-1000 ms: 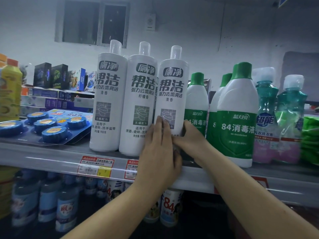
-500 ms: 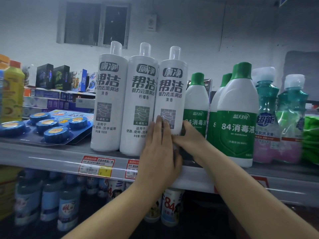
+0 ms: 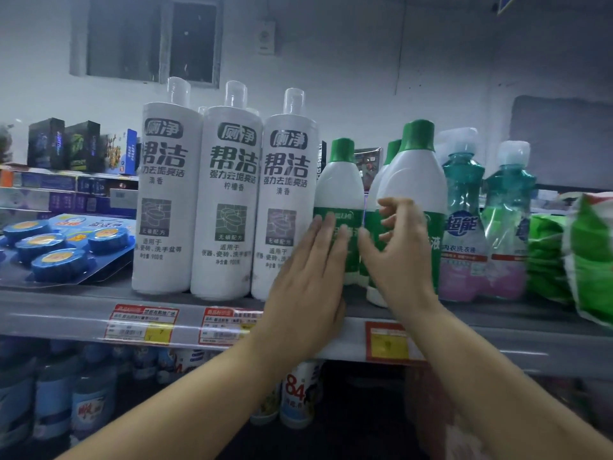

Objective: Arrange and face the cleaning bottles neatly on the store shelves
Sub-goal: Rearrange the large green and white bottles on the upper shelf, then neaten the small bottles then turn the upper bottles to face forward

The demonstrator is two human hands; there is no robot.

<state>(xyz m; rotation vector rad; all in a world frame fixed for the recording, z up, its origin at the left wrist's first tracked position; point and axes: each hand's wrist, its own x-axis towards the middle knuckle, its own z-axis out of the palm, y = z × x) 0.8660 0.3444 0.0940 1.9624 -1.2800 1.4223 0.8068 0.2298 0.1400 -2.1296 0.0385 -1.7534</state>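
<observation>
Upper shelf (image 3: 83,313) well stocked, partly faced. Three tall white bottles (image 3: 229,200) upright, touching, labels forward: done, seemingly. Green-capped disinfectant bottles (image 3: 414,180) beside them uneven, front one near the edge, smaller green-capped bottle (image 3: 340,180) set further back: likely still to align. Teal detergent bottles (image 3: 462,207) at right untouched. Left hand (image 3: 308,280) released, fingers straight, at the smaller bottle's label. Right hand (image 3: 398,250) loosely curled, grasping nothing, just before the front bottle.

Two bare forearms are shown entering from the lower frame edge; no sleeves are worn. Left hand (image 3: 305,287) and right hand (image 3: 398,257) are ungloved.
</observation>
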